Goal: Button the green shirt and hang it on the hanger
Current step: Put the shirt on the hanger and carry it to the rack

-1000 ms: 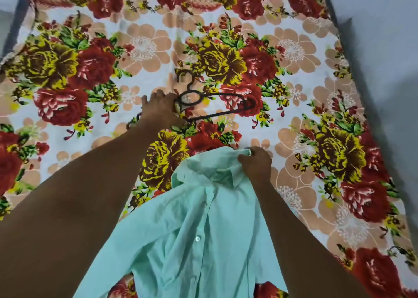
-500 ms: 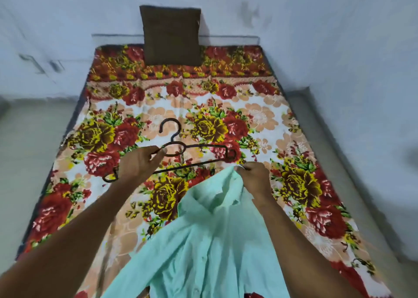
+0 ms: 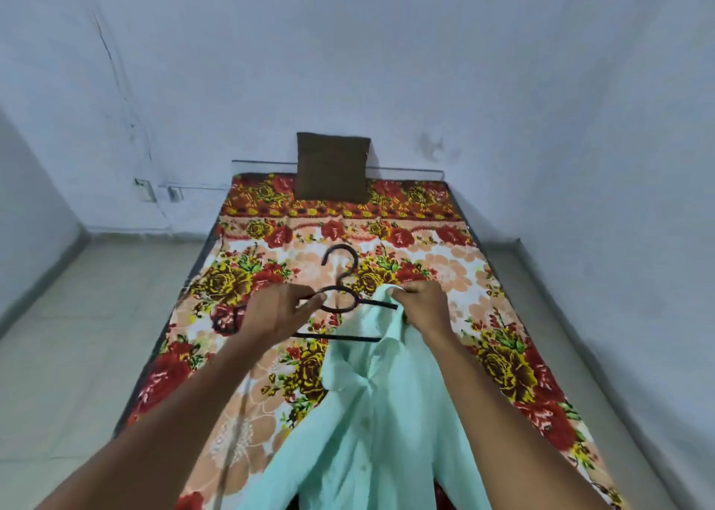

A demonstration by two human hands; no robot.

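Observation:
The pale green shirt (image 3: 371, 413) hangs in front of me, buttoned down its front, with its lower part draped toward the bottom edge. My right hand (image 3: 419, 308) grips the shirt at the collar and holds it up. A dark hanger (image 3: 340, 297) is raised above the bed, hook pointing up. My left hand (image 3: 278, 312) is closed on the hanger's left shoulder. The hanger's right arm disappears behind the collar; I cannot tell whether it is inside the shirt.
A bed with a floral sheet (image 3: 503, 339) stretches ahead. A brown pillow (image 3: 332, 167) leans on the wall at its far end. Tiled floor (image 3: 77, 355) lies to the left, a wall close on the right.
My left hand picked the hanger up off the sheet and brought it to the collar. My right hand lifted the collar. My view tilted up, bringing the wall and pillow into sight.

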